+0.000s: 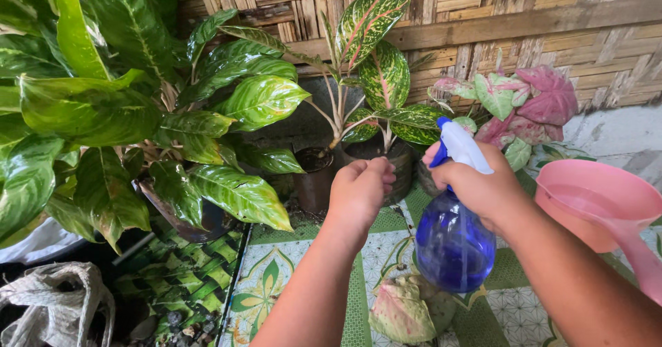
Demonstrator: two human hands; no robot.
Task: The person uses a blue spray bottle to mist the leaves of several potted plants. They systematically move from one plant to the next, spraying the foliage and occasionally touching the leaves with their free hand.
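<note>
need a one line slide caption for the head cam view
Right hand grips a blue spray bottle beside the closed left hand, before potted variegated plants; a pink watering can sits to the right.

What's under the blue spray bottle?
Under the blue spray bottle, held up by the right hand, lies a pale pink-and-green leaf on a green patterned mat. The bottle covers the leaf's upper edge, so that part can't be seen.
</note>
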